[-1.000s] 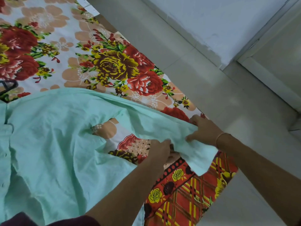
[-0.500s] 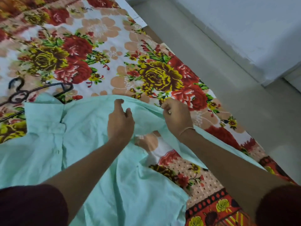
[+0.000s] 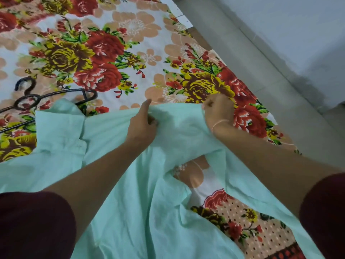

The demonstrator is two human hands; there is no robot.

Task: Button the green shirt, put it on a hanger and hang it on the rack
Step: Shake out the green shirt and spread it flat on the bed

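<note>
No readable writing or labels on any item in view.

Surface: a bedsheet (image 3: 115, 53) printed with large red, yellow and peach flowers on a white ground; a dotted and red-bordered band runs along its near right edge. Beyond the sheet on the right, a grey floor (image 3: 261, 58) meets a pale wall (image 3: 308, 25).

Green shirt (image 3: 130, 212): pale mint, spread across the near half of the sheet, creased, collar (image 3: 59, 126) at left. One gap in the cloth shows the sheet underneath, right of centre.

Hanger (image 3: 54, 96): black, lying flat on the sheet at far left, its lower part under the collar, hook pointing away.

Left hand (image 3: 142, 124): fingers curled closed, pinching a fold at the shirt's far edge; thumb raised.

Right hand (image 3: 218, 111): fingers closed in a fist around the same far edge, just beside the left; a thin band sits on its wrist. Dark red sleeves (image 3: 35, 225) at both lower corners.
</note>
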